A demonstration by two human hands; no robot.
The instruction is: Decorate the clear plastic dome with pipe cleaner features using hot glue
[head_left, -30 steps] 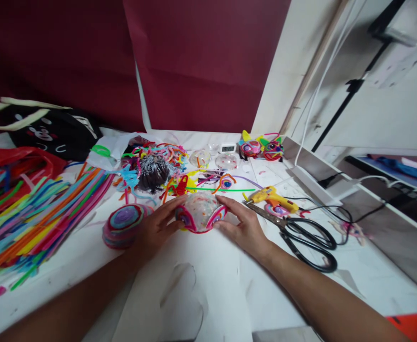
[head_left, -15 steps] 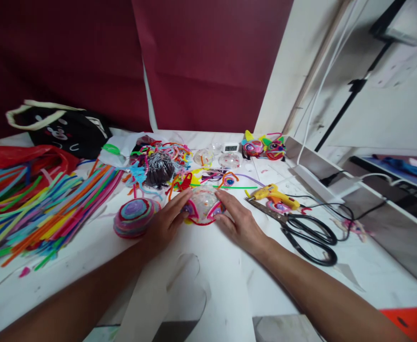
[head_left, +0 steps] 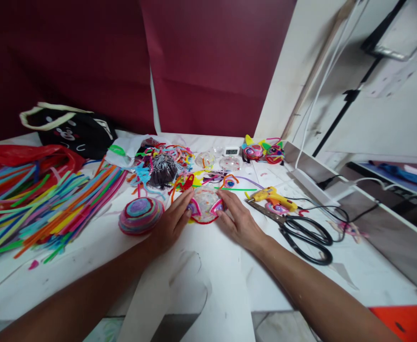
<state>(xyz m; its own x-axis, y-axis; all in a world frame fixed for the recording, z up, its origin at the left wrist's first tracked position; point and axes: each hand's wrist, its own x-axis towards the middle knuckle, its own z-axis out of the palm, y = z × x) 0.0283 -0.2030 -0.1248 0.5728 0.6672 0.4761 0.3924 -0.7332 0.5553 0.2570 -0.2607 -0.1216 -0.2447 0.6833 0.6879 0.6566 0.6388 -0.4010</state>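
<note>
Between my hands, on the white tabletop, is a clear plastic dome [head_left: 206, 203] edged with red and pink pipe cleaner, with a purple patch on each side. My left hand [head_left: 172, 219] grips its left edge, fingers on top and thumb at the near side. The right edge is gripped the same way by my right hand [head_left: 239, 219]. My fingertips cover parts of the purple patches. Just left of my left hand sits a ball coiled from striped pipe cleaners [head_left: 141, 216]. Black-handled scissors [head_left: 301, 232] lie to the right of my right hand.
A yellow glue gun [head_left: 274, 197] lies behind the scissors, its cord running right. Many loose pipe cleaners [head_left: 65, 209] spread across the left. Behind are a tangled heap of pipe cleaners [head_left: 163, 168], clear domes [head_left: 230, 163], a small digital clock [head_left: 231, 151] and a black bag [head_left: 72, 130].
The view has shifted slightly, so the things on the left appear a little farther right. Both hands keep their grip on the dome, which stays in about the same place.
</note>
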